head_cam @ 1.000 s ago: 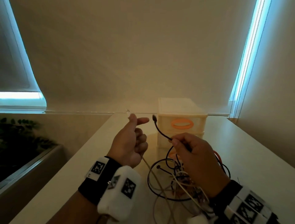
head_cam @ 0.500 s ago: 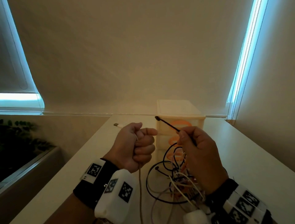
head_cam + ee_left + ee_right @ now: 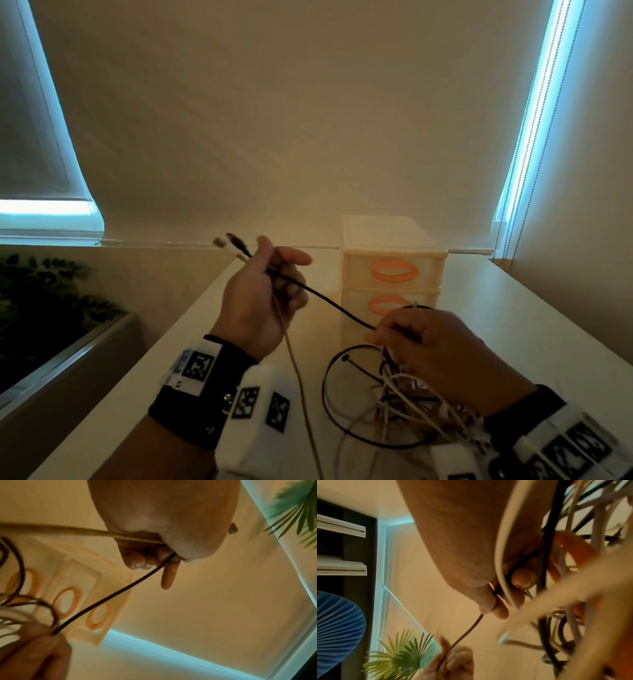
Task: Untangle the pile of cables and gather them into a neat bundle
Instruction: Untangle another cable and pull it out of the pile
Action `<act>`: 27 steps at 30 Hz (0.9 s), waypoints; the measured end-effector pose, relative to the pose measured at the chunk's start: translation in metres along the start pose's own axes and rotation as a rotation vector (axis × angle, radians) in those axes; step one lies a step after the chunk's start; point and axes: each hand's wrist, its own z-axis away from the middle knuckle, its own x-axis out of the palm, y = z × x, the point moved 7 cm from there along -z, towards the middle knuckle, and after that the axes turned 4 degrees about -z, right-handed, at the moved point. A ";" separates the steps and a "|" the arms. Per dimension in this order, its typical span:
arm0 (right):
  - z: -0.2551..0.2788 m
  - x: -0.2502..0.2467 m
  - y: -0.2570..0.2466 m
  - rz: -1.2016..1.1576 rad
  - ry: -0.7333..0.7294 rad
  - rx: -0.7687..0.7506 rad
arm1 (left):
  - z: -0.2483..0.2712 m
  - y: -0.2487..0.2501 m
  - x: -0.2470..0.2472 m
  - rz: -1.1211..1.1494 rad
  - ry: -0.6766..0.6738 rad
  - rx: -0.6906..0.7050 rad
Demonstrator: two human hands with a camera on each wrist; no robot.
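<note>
Showing only overhead — plug ends (image 3: pixel 231 244) past the left hand (image 3: pixel 260 301).

The left hand (image 3: pixel 260 301) is raised to the left of the right hand (image 3: pixel 442 353), the two apart. One cable (image 3: pixel 322 296) runs between them, from the left hand's curled fingers down to the right hand's fingertips. Its plug end (image 3: pixel 236 241) and a second plug (image 3: pixel 219 244) stick out beyond the left hand, away from the person. Another cable (image 3: pixel 298 383) hangs from the left hand down to the table (image 3: pixel 548 325). The tangled pile (image 3: pixel 394 404) lies on the table under and just left of the right hand. A drawer box (image 3: pixel 390 260) stands on the table beyond the right hand. A plant (image 3: pixel 37 298) sits far left of the left hand, off the table.
</note>
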 end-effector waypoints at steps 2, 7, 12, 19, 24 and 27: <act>0.000 -0.014 0.011 0.006 0.069 0.038 | -0.004 0.010 -0.009 0.084 -0.003 0.048; 0.000 -0.019 0.015 -0.001 0.265 0.067 | 0.012 0.001 0.020 0.415 -0.406 -0.132; -0.001 -0.031 0.002 0.015 0.452 0.040 | 0.046 -0.038 0.055 0.122 -0.793 -0.403; 0.014 -0.024 -0.047 -0.244 0.444 -0.322 | 0.044 -0.053 0.065 0.234 -0.616 -0.387; 0.012 0.016 -0.042 -0.107 -0.030 -0.299 | 0.021 -0.031 0.045 0.476 -0.377 -0.221; 0.008 0.014 -0.017 -0.017 0.030 -0.187 | 0.013 -0.033 0.030 0.541 -0.332 -0.221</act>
